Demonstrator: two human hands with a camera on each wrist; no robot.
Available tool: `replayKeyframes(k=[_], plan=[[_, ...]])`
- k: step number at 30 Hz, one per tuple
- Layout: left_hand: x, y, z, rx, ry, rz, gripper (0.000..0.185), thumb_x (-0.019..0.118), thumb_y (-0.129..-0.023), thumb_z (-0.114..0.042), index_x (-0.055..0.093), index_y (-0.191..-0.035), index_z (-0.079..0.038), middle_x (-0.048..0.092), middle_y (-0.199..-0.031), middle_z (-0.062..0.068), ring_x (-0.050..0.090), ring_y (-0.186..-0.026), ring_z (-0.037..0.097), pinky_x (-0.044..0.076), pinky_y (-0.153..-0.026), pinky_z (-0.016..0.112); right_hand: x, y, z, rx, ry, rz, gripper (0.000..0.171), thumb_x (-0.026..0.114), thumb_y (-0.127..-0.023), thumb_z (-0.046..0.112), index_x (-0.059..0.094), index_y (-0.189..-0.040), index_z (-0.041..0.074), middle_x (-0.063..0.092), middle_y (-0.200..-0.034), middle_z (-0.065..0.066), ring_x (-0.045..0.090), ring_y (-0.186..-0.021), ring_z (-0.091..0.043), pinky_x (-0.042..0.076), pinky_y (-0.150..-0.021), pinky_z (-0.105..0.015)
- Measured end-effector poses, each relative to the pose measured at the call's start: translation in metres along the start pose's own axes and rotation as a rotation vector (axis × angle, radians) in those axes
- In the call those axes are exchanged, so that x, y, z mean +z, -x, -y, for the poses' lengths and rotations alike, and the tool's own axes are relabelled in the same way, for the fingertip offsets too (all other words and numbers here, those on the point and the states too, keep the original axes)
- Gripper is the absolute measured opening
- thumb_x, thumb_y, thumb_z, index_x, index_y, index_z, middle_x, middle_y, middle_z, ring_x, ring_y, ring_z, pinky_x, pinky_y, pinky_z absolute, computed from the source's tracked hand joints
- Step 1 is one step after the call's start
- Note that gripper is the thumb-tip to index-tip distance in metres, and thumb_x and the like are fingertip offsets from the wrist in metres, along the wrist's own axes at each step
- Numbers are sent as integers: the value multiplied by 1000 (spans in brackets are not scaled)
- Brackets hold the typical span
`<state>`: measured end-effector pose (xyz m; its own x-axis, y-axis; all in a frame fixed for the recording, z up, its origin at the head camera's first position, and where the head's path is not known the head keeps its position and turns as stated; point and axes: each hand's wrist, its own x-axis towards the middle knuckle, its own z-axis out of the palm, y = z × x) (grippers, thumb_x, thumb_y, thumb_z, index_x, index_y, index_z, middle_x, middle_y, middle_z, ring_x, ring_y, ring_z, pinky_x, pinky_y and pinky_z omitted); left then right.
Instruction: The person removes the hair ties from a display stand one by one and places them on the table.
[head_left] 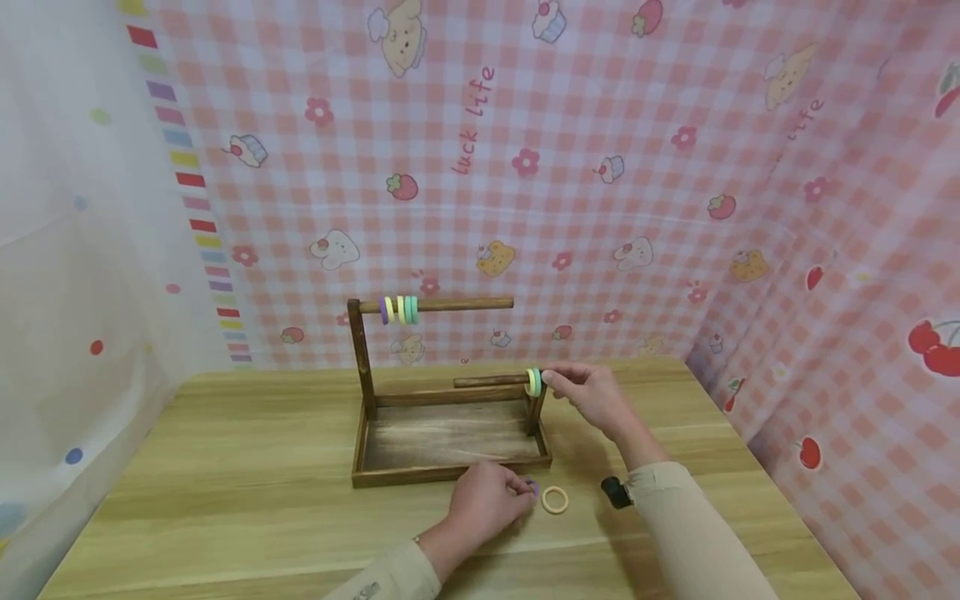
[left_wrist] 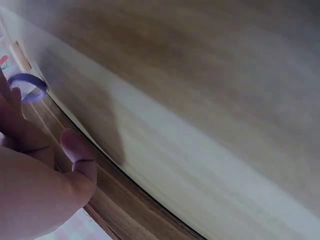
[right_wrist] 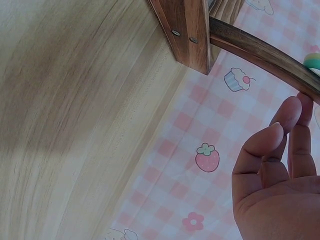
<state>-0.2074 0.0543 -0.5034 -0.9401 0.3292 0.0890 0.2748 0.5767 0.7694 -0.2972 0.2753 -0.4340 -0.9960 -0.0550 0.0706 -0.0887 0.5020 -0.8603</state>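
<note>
1. A wooden rack (head_left: 450, 433) stands mid-table on the pale wooden table (head_left: 225, 500), with a tall post at its left end carrying an upper rod (head_left: 457, 305) and a short post at its right end carrying a lower rod (head_left: 491, 381).
2. A cluster of rings (head_left: 398, 310), purple, yellow and green, hangs on the upper rod close to the tall post, at about 11 o'clock from the tray's middle.
3. The left hand (head_left: 486, 502) rests on the table just in front of the tray, at about 6 o'clock from it. Its fingers are curled and pinch a purple ring (head_left: 532, 487) at the fingertips; the left wrist view shows that ring (left_wrist: 27, 86) by the fingers.
4. A cream ring (head_left: 555, 500) lies flat on the table just beside the purple one, at 3 o'clock from the left hand, untouched.
5. A green and yellow pair of rings (head_left: 533, 382) sits on the lower rod by the short post.
6. The right hand (head_left: 588, 393) is at 3 o'clock from that pair, fingertips closed on its edge. The right wrist view shows the fingers (right_wrist: 280, 130) loosely bent under the rod.
</note>
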Motion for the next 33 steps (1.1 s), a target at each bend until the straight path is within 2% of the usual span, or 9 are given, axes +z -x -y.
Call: replayKeyframes(k=[7, 10, 15, 20, 23, 29, 33], plan=[[-2, 0, -2, -38, 14, -10, 8, 86, -87, -26, 85, -85, -19, 68, -51, -9, 58, -48, 1, 42, -57, 23, 0, -2, -1, -30, -7, -4, 40, 68, -106, 45, 78, -130, 14, 78, -125, -12, 72, -105, -24, 57, -98, -51], [-5, 0, 0, -56, 51, -9, 7, 85, -89, -24, 85, -87, -18, 71, -55, -7, 61, -48, 4, 41, -54, 23, 1, -2, -2, -34, -7, -4, 40, 68, -106, 44, 78, -129, 13, 79, -122, -11, 72, -104, -23, 58, -97, -48], [-11, -2, 2, -104, 224, -9, 8, 84, -91, -22, 83, -92, -15, 76, -65, 2, 66, -51, 16, 43, -46, 21, 2, -2, -1, -33, -11, -6, 39, 69, -105, 43, 78, -128, 13, 79, -121, -10, 72, -101, -20, 57, -91, -38], [-18, -6, 0, -125, 355, -14, 12, 84, -91, -23, 82, -97, -13, 77, -71, 10, 55, -45, 11, 41, -42, 20, 2, 0, -1, -30, -32, -15, 39, 70, -105, 41, 78, -129, 12, 79, -122, -12, 71, -99, -18, 56, -89, -35], [-20, -9, -3, -106, 383, -45, 15, 84, -92, -24, 83, -102, -13, 76, -71, 12, 48, -44, 7, 38, -44, 20, 2, 0, -1, -31, -31, -16, 40, 70, -105, 41, 78, -129, 11, 79, -123, -13, 71, -100, -19, 56, -89, -34], [-20, -24, -12, -93, 433, -182, 24, 84, -94, -30, 82, -113, -16, 77, -74, 7, 57, -55, 6, 38, -49, 20, 1, 0, 0, -19, -28, -12, 40, 69, -105, 42, 77, -130, 12, 78, -125, -13, 72, -103, -22, 56, -88, -32], [-18, -36, -18, -94, 488, -256, 30, 83, -95, -30, 80, -120, -14, 77, -74, 9, 61, -56, 7, 35, -47, 19, 2, 0, 1, -4, -21, -10, 39, 69, -105, 44, 78, -129, 14, 78, -126, -11, 72, -105, -22, 58, -93, -40]])
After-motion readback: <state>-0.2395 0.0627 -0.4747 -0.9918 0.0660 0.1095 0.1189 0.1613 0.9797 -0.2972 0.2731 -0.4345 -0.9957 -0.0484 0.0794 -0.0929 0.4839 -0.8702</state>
